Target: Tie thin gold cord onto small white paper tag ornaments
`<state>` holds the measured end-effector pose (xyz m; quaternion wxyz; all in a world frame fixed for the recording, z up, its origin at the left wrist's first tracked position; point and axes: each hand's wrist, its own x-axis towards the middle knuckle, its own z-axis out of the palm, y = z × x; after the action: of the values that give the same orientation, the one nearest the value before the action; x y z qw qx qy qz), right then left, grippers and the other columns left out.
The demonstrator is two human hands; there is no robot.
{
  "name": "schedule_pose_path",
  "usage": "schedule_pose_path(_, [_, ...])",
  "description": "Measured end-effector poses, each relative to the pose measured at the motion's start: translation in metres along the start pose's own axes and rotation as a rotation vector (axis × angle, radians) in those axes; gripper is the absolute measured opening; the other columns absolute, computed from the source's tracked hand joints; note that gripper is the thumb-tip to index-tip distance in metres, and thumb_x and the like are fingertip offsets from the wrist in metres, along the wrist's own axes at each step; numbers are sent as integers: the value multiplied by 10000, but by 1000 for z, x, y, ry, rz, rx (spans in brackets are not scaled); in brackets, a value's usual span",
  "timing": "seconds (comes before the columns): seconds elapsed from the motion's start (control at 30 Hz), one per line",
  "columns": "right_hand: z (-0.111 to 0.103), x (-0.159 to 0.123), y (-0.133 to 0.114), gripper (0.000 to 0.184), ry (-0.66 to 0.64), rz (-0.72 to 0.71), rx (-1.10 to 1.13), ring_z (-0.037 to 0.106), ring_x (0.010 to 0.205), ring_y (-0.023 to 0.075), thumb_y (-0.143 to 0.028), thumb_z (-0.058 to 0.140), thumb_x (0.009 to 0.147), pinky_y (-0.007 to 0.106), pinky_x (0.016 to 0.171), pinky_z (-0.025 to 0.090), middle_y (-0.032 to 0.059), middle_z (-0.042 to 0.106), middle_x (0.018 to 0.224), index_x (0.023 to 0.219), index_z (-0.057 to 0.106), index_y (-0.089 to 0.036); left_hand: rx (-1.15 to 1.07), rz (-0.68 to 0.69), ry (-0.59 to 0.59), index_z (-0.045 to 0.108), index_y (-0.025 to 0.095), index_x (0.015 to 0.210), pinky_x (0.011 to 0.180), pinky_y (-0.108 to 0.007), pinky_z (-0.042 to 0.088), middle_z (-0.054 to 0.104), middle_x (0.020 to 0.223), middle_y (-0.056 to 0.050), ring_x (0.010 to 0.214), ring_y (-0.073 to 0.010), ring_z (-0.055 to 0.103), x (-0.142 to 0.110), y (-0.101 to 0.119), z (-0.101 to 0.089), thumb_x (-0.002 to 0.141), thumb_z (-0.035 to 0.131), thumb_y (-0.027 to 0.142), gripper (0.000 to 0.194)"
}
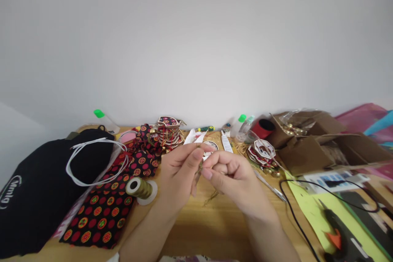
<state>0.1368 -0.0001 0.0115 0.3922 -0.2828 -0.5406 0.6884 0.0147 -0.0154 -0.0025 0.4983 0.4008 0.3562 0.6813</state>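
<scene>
I see my left hand (179, 172) and right hand (229, 174) meeting above the wooden counter (196, 225), both pinched narrow on a thin golden thread (200, 168), its end hanging loose, beside the olive thread spool (140, 187), so knotting seems unfinished.

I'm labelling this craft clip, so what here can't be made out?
Head view:
- Thin gold thread pinched between left hand and right hand: fingers hide it.
- Black glue gun: cut by the bottom edge.
- Brown cardboard box: contents too small.
</scene>
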Motion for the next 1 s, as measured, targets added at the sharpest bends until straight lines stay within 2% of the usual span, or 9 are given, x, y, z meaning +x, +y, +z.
schedule_pose_path(0.13, [-1,-1,2,230,-1,6,-5,218,394,38,-346,684,805,185,375,164,-110,373,442,739,569,-159,-25,-50,0,769,188,798,267,-154,151,362,320,82,246,-30,261,1,-1,1,786,694,488,309])
schedule_pose_path(0.3, [-2,0,2,240,-10,-12,-14,219,394,37,-358,682,808,179,373,173,-104,381,446,733,567,-160,-135,-101,21,747,174,772,310,-135,136,269,347,106,293,-13,186,1,-1,4,771,713,480,308])
schedule_pose_path(0.5, [-2,-1,1,235,-5,-41,-33,206,391,39,-349,666,824,184,368,167,-111,363,441,729,555,-166,-120,-121,94,742,168,775,305,-142,165,360,378,82,308,-25,240,0,-3,8,741,727,505,339])
schedule_pose_path(0.7, [-4,-2,4,197,2,-68,-101,208,398,45,-308,628,859,194,374,156,-111,344,454,740,554,-170,-96,-87,159,752,174,744,300,-152,142,323,338,96,297,-23,221,1,-1,10,731,752,460,285])
schedule_pose_path(0.8, [-6,-1,2,207,-11,-64,-125,196,399,48,-322,630,857,199,376,153,-118,306,454,733,554,-174,-38,-115,96,767,172,786,275,-159,116,346,329,95,266,-19,218,4,-1,6,749,728,479,312])
schedule_pose_path(0.9, [-8,1,-1,244,-31,-48,-120,191,399,49,-372,650,837,205,374,151,-116,312,456,725,552,-179,44,-202,-65,779,155,863,255,-164,96,413,355,78,242,-15,229,9,1,0,768,690,523,390])
schedule_pose_path(1.0, [-9,2,-3,264,-50,-53,-96,187,398,46,-389,674,815,207,375,142,-113,326,459,714,551,-179,28,-223,-172,782,150,859,262,-152,108,374,334,85,231,-10,226,11,2,-5,797,654,536,412])
